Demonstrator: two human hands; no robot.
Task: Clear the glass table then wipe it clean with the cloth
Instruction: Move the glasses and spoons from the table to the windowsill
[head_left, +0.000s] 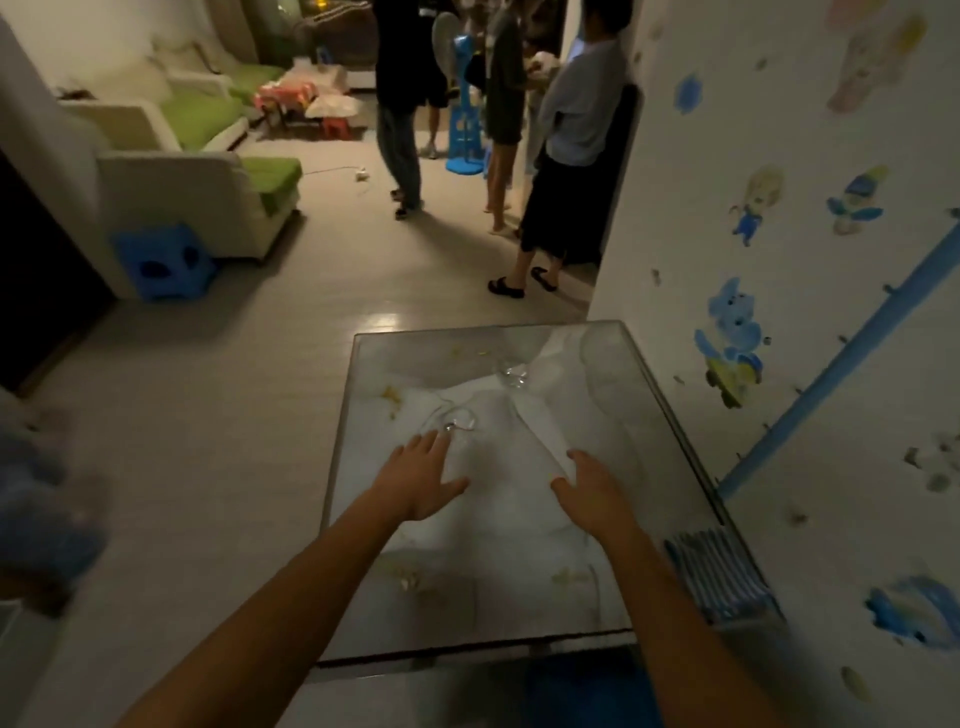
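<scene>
The person is reaching both arms out over the glass tabletop (675, 467), the left hand (421, 480) and the right hand (592, 493) hovering with fingers spread and gripping nothing, probably lining up to lift the clutter first. The left fingertips are nearing a small clear item with a red tie (457, 423); another clear piece (514, 376) is lying farther back. The striped blue cloth (719, 574) is waiting folded at the near right edge, within reach for wiping.

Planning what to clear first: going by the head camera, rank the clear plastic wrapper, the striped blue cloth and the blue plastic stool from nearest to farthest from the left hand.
1. Clear plastic wrapper: on the glass, at the left hand's fingertips.
2. Striped blue cloth: table's near right corner.
3. Blue plastic stool: on the floor, far left by the sofa.
</scene>
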